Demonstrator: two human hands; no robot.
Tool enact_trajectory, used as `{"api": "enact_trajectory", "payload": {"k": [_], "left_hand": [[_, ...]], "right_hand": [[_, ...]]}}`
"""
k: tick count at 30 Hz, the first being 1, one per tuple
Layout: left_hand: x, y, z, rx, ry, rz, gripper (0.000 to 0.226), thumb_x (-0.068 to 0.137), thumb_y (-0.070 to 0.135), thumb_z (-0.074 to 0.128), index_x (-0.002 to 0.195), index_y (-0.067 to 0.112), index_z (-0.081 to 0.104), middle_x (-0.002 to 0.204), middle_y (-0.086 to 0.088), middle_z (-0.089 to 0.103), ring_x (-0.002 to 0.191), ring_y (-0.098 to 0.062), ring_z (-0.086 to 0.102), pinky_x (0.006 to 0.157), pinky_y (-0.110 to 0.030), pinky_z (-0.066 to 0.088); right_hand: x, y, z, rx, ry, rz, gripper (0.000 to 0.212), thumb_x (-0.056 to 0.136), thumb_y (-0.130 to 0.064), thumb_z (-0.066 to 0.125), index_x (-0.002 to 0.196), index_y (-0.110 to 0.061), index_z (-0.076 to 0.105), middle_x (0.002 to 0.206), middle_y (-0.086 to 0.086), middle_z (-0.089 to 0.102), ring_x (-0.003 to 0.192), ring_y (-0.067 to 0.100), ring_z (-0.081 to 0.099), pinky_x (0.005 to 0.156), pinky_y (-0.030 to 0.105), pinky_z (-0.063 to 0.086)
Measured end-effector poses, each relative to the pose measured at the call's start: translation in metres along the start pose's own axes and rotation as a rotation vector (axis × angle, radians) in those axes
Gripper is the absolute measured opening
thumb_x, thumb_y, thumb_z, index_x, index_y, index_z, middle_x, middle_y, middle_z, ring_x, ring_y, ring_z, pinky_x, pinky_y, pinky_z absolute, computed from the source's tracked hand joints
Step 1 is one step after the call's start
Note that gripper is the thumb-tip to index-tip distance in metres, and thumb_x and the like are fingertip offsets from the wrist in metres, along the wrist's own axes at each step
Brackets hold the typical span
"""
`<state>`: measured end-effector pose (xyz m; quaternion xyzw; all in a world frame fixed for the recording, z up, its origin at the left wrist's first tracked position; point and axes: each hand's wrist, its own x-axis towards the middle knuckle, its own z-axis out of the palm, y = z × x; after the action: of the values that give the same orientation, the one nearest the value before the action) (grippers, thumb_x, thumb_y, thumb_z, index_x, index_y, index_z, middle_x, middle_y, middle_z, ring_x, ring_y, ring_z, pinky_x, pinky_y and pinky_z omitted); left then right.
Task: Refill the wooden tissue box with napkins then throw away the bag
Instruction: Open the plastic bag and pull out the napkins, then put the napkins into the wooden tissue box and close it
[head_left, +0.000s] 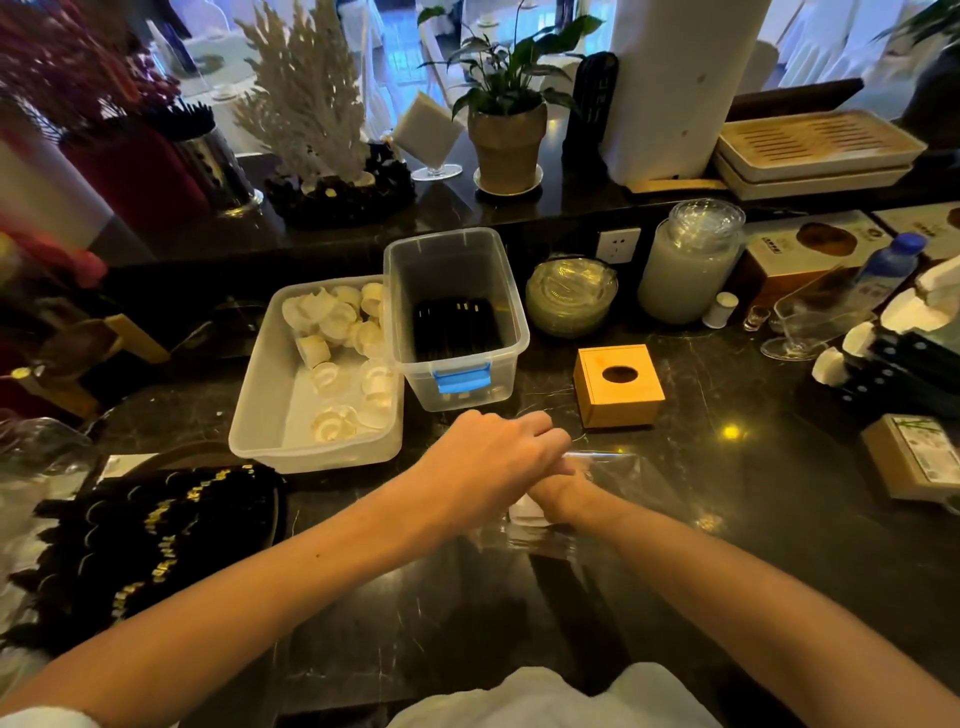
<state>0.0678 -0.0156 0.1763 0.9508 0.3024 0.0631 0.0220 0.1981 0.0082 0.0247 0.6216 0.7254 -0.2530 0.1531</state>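
Observation:
The wooden tissue box (618, 387) stands upright on the dark marble counter (753, 519), with its oval opening on top showing dark. In front of it lies a clear plastic bag (618, 480), crumpled and flat on the counter. My left hand (493, 457) reaches across from the left with its fingers curled down onto the bag's near end. My right hand (558, 496) is tucked under the left hand at the bag, and its fingers are hidden. A small white piece (524, 508) shows beside my right wrist.
A clear bin with a blue latch (457, 322) and a shallow tub of white rolled items (311, 384) stand just behind my hands. A tray of black packets (156, 525) is at the left. Stacked glass plates (571, 296), a jar (685, 265) and a cardboard box (919, 457) are at the right.

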Motion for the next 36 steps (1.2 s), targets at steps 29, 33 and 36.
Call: {"api": "enact_trajectory", "payload": {"k": [29,33,36], "left_hand": [[-0.027,-0.022,-0.019,-0.408,-0.013,-0.011,0.048,0.097,0.053,0.03,0.121,0.029,0.064,0.126,0.014,0.059,0.121,0.004,0.05,0.103,-0.011,0.041],[-0.04,0.024,0.026,-0.436,-0.189,0.036,0.031,0.097,0.037,0.046,0.124,0.039,0.06,0.132,0.022,0.054,0.127,0.011,0.042,0.107,-0.011,0.037],[-0.043,0.056,0.069,-0.42,-0.299,-0.003,0.033,0.099,0.043,0.038,0.129,0.042,0.053,0.136,0.024,0.051,0.131,0.012,0.035,0.111,-0.014,0.032]], "right_hand": [[-0.194,0.164,-0.055,1.936,0.173,0.076,0.054,0.078,-0.043,0.065,0.127,-0.021,0.057,0.103,0.009,0.077,0.087,0.024,0.075,0.059,0.029,0.059],[-0.18,0.202,-0.031,1.631,0.266,0.114,0.05,0.076,-0.04,0.068,0.123,-0.034,0.053,0.116,0.003,0.071,0.102,0.021,0.07,0.071,0.03,0.059],[-0.153,0.24,-0.004,1.49,0.276,0.167,0.059,0.077,-0.04,0.069,0.131,-0.029,0.047,0.116,0.001,0.067,0.102,0.02,0.068,0.071,0.029,0.058]]}}
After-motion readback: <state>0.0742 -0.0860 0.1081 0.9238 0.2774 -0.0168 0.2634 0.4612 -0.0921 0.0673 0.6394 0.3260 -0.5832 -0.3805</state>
